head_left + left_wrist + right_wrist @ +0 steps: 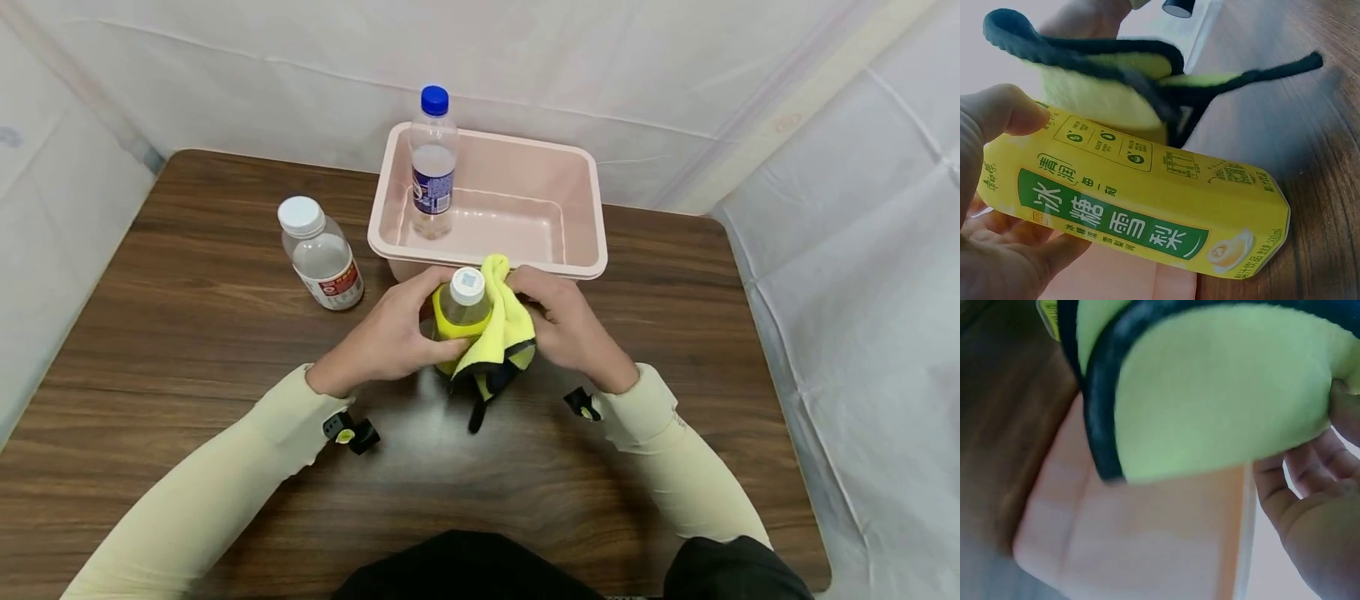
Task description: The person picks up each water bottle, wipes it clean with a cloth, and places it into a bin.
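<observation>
In the head view my left hand (393,329) grips a yellow-labelled drink bottle (468,308) with a white cap, thumb on the near side. The left wrist view shows its yellow label (1147,194) with green and white lettering. A yellow-green cloth (498,329) with dark edging hangs against the bottle's right side. My right hand (558,321) pinches that cloth between thumb and fingers; in the right wrist view the cloth (1222,394) drapes down from the fingertips (1341,409). Part of the bottle is hidden behind the cloth.
Just beyond the hands stands a pink plastic bin (592,200). Inside it, at the left, is an upright bottle with a blue cap (434,101). A clear bottle with a white cap (322,254) stands on the wooden table (187,333), left of the bin. White sheeting (300,75) surrounds the table.
</observation>
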A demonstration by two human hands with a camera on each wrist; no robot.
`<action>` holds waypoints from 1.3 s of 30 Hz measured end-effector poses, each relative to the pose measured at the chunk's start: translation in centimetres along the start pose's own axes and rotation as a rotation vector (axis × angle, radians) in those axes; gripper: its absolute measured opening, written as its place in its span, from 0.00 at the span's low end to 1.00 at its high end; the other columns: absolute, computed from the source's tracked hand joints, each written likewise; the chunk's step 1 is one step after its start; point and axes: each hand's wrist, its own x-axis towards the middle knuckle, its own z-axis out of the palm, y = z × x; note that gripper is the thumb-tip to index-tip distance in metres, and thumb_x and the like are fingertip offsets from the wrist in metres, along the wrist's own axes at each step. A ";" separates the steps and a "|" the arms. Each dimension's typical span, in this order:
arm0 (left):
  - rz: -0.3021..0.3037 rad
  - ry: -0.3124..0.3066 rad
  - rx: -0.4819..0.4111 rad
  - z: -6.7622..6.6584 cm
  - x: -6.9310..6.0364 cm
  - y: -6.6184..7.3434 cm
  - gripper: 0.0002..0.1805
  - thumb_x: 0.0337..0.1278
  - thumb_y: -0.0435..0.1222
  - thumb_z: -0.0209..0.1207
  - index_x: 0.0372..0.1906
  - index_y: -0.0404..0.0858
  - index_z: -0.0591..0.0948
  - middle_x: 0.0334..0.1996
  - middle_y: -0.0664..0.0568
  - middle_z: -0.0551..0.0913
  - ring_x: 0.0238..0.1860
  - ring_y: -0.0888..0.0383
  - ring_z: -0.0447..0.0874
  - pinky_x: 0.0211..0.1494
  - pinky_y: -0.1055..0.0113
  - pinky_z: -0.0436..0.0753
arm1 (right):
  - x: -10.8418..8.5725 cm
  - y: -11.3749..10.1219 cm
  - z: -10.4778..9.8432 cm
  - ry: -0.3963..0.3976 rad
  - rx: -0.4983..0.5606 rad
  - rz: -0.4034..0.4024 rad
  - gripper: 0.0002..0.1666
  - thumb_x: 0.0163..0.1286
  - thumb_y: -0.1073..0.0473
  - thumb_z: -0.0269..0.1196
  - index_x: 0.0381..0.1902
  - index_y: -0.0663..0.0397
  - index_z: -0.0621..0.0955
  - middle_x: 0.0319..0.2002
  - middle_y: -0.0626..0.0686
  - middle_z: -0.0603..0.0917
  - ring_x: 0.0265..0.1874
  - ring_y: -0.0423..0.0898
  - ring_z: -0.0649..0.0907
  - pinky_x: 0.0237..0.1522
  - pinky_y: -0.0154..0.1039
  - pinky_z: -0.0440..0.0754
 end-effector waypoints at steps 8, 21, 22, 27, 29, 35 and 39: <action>0.015 -0.003 -0.104 0.3 -0.2 -0.3 0.38 0.54 0.33 0.74 0.69 0.37 0.70 0.64 0.46 0.79 0.62 0.50 0.81 0.70 0.51 0.80 | -2.1 3.2 3.3 -0.260 -0.128 0.234 0.10 0.74 0.68 0.60 0.44 0.52 0.86 0.39 0.50 0.87 0.39 0.43 0.82 0.46 0.39 0.82; 0.038 -0.051 -0.222 -0.6 -0.2 -0.8 0.40 0.56 0.28 0.73 0.71 0.38 0.67 0.70 0.47 0.75 0.71 0.50 0.76 0.77 0.50 0.74 | -0.9 1.5 0.2 -0.001 -0.009 0.020 0.10 0.69 0.78 0.61 0.38 0.60 0.83 0.39 0.56 0.85 0.39 0.45 0.79 0.44 0.37 0.80; 0.038 -0.054 -0.210 -0.7 -0.2 -0.8 0.39 0.56 0.29 0.73 0.72 0.39 0.67 0.70 0.47 0.75 0.70 0.50 0.77 0.77 0.50 0.75 | -0.9 1.5 0.2 0.001 -0.013 0.012 0.10 0.69 0.78 0.61 0.37 0.60 0.83 0.38 0.56 0.85 0.39 0.45 0.79 0.44 0.36 0.79; 0.040 -0.056 -0.174 -0.7 -0.3 -0.8 0.40 0.58 0.32 0.73 0.74 0.42 0.68 0.70 0.49 0.75 0.71 0.51 0.76 0.76 0.48 0.75 | -1.3 1.7 0.8 -0.012 -0.054 0.013 0.12 0.69 0.79 0.59 0.36 0.59 0.80 0.35 0.53 0.81 0.36 0.44 0.77 0.40 0.37 0.78; 0.045 -0.044 -0.170 -0.7 -0.4 -0.9 0.40 0.58 0.32 0.74 0.74 0.41 0.69 0.70 0.49 0.76 0.70 0.51 0.77 0.75 0.49 0.77 | -1.5 1.8 1.1 -0.061 -0.102 0.036 0.11 0.70 0.77 0.59 0.36 0.57 0.80 0.35 0.53 0.80 0.35 0.44 0.77 0.39 0.37 0.78; 0.045 -0.018 -0.139 -0.8 -0.7 -1.0 0.41 0.57 0.33 0.75 0.73 0.39 0.69 0.70 0.47 0.77 0.67 0.49 0.80 0.71 0.51 0.80 | -1.7 2.0 1.4 -0.362 -0.408 0.062 0.09 0.70 0.72 0.62 0.41 0.53 0.82 0.36 0.51 0.80 0.36 0.46 0.77 0.42 0.42 0.80; 0.041 -0.005 -0.107 -1.1 -0.9 -0.7 0.40 0.56 0.35 0.76 0.73 0.39 0.70 0.69 0.47 0.78 0.66 0.49 0.81 0.70 0.50 0.81 | -1.8 2.0 1.0 -0.510 -0.599 0.026 0.09 0.64 0.69 0.68 0.38 0.50 0.82 0.34 0.50 0.79 0.34 0.48 0.77 0.43 0.45 0.80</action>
